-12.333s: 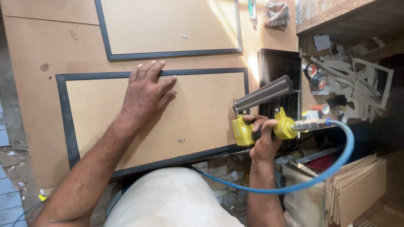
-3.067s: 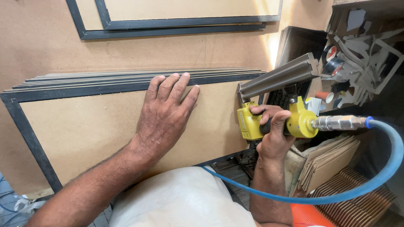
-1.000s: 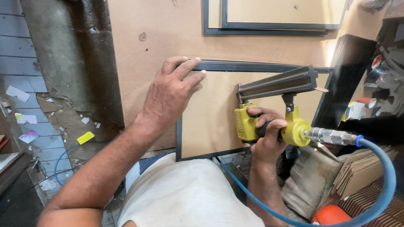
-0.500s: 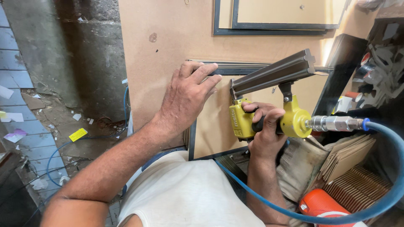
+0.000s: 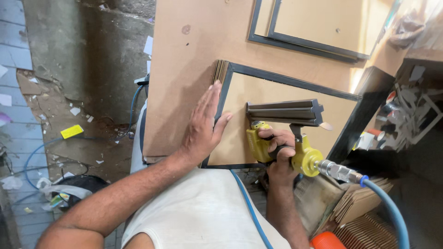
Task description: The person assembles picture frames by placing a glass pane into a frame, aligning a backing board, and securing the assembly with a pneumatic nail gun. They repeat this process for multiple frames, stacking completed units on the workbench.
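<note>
Compared with half a second back, the left hand (image 5: 203,127) is no longer gripping the frame's top-left corner. It's sliding down and flattening out, fingers straight and together, palm pressing along the left edge of the framed panel (image 5: 277,99) where the black moulding meets the backing board. The yellow nail gun (image 5: 277,138) is dropping too, from the top edge to the lower middle of the board. My read is that the corner is done with and the left side is getting squared up for the next fastener.

The right hand (image 5: 277,147) is wrapped tight around the gun's grip, index finger near the trigger. The gun's long dark magazine is running roughly left to right, parallel to the frame's top edge, nose toward the left hand, with the blue air hose (image 5: 387,212) trailing off the back to the right.

The frame is lying on the big brown worktop board (image 5: 184,60), near its bottom edge, long axis sloping gently down toward the right. A second frame (image 5: 314,27) is sitting by the top edge.
</note>
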